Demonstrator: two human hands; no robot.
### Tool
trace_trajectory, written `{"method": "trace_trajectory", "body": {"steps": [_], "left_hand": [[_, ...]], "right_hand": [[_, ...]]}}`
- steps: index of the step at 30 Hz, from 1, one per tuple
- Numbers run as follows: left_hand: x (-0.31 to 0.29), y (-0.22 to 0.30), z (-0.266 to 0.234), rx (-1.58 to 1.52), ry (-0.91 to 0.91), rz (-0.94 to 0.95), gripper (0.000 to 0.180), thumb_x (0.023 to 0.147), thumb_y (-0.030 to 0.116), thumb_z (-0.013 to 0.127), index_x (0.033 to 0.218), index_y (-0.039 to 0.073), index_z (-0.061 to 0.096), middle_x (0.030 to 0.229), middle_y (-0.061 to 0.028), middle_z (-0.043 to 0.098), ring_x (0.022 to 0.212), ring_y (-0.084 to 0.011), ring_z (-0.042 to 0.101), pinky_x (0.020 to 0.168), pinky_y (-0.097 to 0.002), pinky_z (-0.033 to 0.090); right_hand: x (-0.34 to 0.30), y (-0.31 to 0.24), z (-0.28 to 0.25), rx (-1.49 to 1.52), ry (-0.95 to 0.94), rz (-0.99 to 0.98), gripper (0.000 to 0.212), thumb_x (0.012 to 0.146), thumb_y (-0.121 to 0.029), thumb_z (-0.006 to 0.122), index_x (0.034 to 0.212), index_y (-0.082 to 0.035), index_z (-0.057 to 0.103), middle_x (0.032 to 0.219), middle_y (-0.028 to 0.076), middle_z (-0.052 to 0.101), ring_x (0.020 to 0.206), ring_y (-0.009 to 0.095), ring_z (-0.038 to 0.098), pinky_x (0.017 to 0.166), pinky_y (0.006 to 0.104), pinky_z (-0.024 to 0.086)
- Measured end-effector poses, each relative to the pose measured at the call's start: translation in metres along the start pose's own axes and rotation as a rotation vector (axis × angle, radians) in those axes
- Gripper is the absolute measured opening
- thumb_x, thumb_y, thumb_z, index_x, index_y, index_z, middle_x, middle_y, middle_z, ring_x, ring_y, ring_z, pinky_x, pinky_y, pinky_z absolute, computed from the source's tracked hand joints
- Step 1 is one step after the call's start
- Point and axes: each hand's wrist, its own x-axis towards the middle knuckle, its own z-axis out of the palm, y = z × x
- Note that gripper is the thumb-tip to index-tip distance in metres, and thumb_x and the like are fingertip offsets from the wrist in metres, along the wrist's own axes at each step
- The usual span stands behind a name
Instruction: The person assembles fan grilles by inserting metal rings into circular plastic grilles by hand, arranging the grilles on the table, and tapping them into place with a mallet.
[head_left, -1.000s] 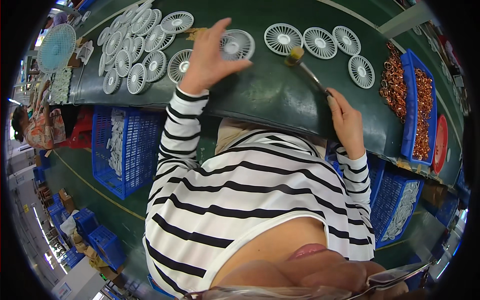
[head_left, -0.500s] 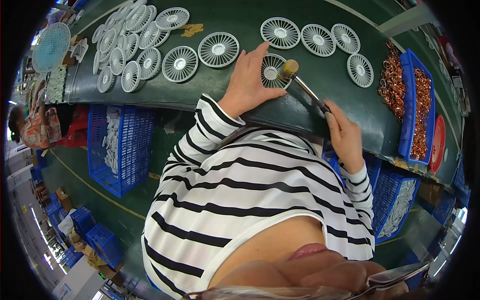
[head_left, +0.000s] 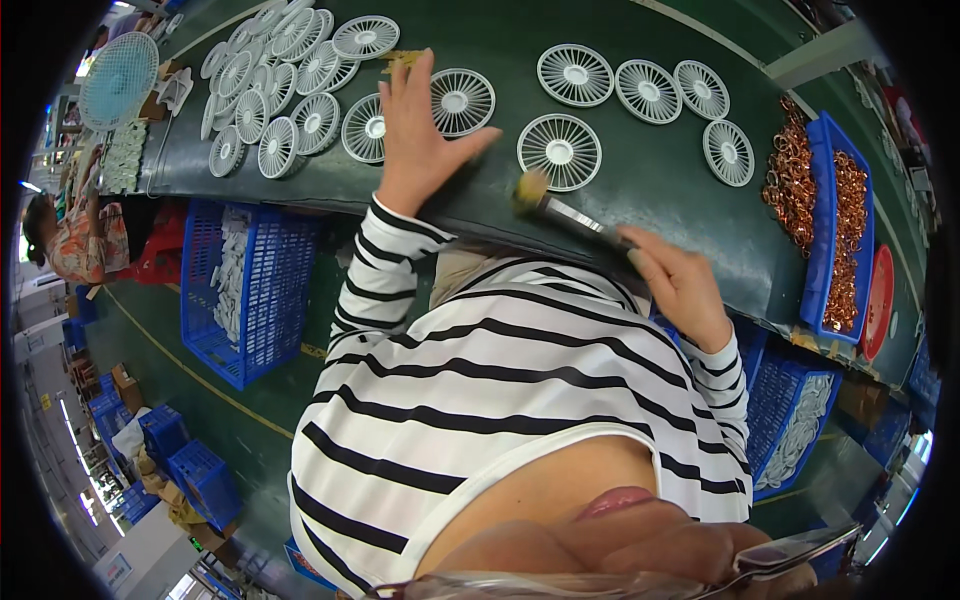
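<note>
With fingers spread, my left hand (head_left: 425, 140) is over the table between two white spoked plastic discs. It partly covers the left spoked disc (head_left: 365, 128); the right spoked disc (head_left: 462, 102) lies just beyond its thumb. My right hand (head_left: 682, 285) grips the handle of a mallet (head_left: 575, 214) with a yellowish head, which is blurred. The mallet head hangs near the front edge of another spoked disc (head_left: 559, 152), which lies flat on the green table (head_left: 640, 165). I cannot tell whether my left fingers touch a disc.
Several spoked discs (head_left: 317, 66) are heaped at the back left, and several more (head_left: 648, 91) lie at the back right. On the right, copper-coloured rings (head_left: 790, 180) lie beside a blue tray (head_left: 820, 230) full of them. A blue crate (head_left: 270, 290) stands below the table's left part.
My left hand has left the middle disc and moved left toward the other discs. The mallet has come off that disc, its head lower and further left, still in my right hand.
</note>
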Motion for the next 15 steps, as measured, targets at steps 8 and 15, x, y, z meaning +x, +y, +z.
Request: {"method": "trace_trajectory", "body": {"steps": [8,15], "left_hand": [[-0.012,0.015,0.007,-0.212,-0.206,-0.061,0.100,0.059,0.026,0.085,0.141,0.003,0.033,0.121,-0.0198,0.053,0.112,-0.0359,0.051,0.092,-0.0418,0.046],[-0.017,0.029,0.011,-0.262,-0.240,-0.106,0.107,0.058,0.025,0.086,0.145,0.005,0.026,0.117,-0.0186,0.055,0.106,-0.0359,0.053,0.091,-0.0435,0.045]], "right_hand": [[0.024,-0.020,-0.007,0.009,0.215,0.145,0.028,0.093,-0.014,0.056,0.121,-0.009,0.063,0.092,0.015,0.068,0.063,0.024,0.059,0.062,0.0272,0.047],[0.043,0.001,0.031,-0.234,0.100,0.005,0.030,0.093,-0.019,0.056,0.122,-0.012,0.060,0.101,0.019,0.067,0.083,0.039,0.064,0.069,0.0433,0.051]]}}
